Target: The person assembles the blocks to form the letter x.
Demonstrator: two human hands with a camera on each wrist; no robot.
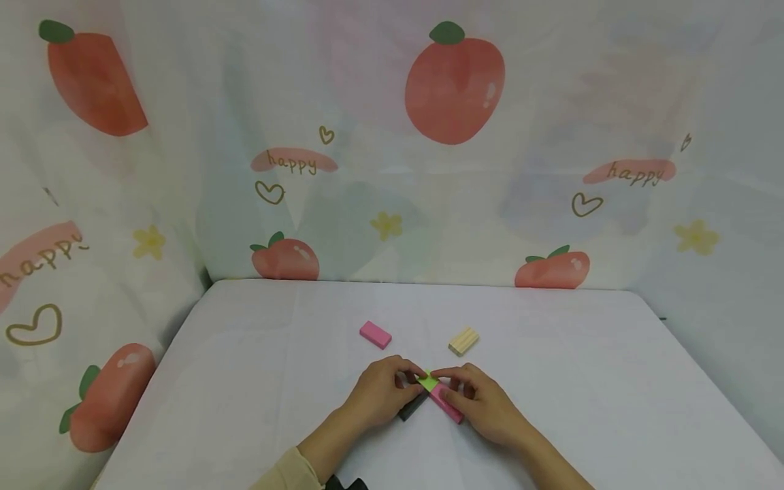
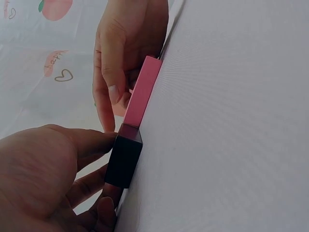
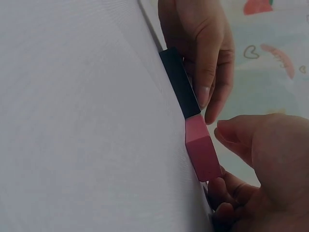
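A lime green block (image 1: 429,381) lies at the tip of a V, with a black block (image 1: 413,406) running off its left side and a pink block (image 1: 448,406) off its right. My left hand (image 1: 381,391) pinches at the green block, its index fingertip on the far left edge and thumb beside the black block. From the other side, the index fingertip of my right hand (image 1: 484,401) touches the green block. The right thumb hangs over the pink block, with a small gap in the right wrist view. Both wrist views hide the green block behind the black block (image 2: 124,162) and pink block (image 3: 203,157).
Farther back on the white table (image 1: 257,367) lie another pink block (image 1: 376,335), left, and a pale wooden block (image 1: 463,341) with grooves, right. A printed curtain (image 1: 367,82) stands along the table's back and sides. A dark object (image 1: 346,483) shows at the bottom edge.
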